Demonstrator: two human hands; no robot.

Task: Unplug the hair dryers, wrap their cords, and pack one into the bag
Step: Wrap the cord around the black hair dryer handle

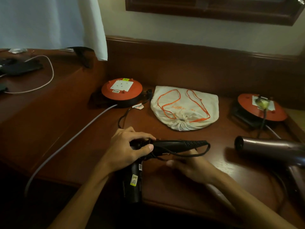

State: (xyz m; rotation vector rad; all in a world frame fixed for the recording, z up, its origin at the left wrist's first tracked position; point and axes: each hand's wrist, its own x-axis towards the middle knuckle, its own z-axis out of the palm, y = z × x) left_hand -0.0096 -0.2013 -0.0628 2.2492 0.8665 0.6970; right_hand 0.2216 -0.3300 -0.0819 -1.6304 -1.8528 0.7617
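Black hair dryer [175, 145], matte plastic, lower centre on wooden bench [69, 129]; barrel lies left-right, handle toward viewer. Left hand [130, 151] grips its cord-wrapped rear; right hand [189, 166] pinches cord [194, 154]. Cream drawstring bag [184, 108] behind

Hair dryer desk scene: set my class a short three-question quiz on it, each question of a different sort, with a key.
1. True or false: the white drawstring bag is drawn closed.
2. Which hand grips the black hair dryer?
A. the left hand
B. the right hand
C. neither
3. Fill in: a plug sits in the socket of the cord reel on the ___ side of the bag.

Key:
1. True: its mouth is gathered tight.
2. A: the right hand is by the cord loop, its grip unclear.
3. Right; the left cord reel has an empty socket.
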